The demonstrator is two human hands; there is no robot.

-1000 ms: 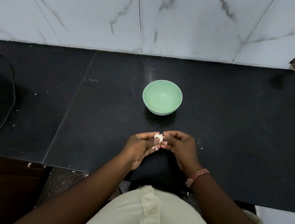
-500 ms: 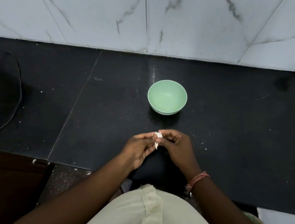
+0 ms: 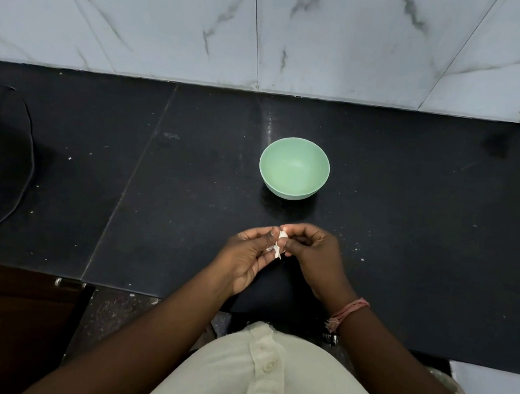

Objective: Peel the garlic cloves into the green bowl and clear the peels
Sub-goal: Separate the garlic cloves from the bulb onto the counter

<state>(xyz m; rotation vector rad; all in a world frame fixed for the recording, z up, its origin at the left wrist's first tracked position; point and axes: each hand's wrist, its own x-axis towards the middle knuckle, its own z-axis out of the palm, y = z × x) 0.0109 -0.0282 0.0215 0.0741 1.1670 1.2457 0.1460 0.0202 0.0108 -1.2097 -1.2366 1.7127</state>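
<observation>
While pinched between left hand (image 3: 245, 256) and right hand (image 3: 313, 254), small white garlic clove (image 3: 280, 243), papery peel dangling. Beyond, round pale-green plastic bowl (image 3: 294, 168) on black stone counter (image 3: 410, 230).

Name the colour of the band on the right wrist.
Pinkish-red thread band, seen in the head view.

A pale mint green is shown by the bowl (image 3: 294, 168), set against a black counter (image 3: 410, 233) flecked with white specks. The wall tiles (image 3: 175, 18) are white with grey veining, the shirt (image 3: 263, 382) cream, the wrist thread (image 3: 349, 314) pink, and the garlic clove (image 3: 280, 244) whitish.
</observation>
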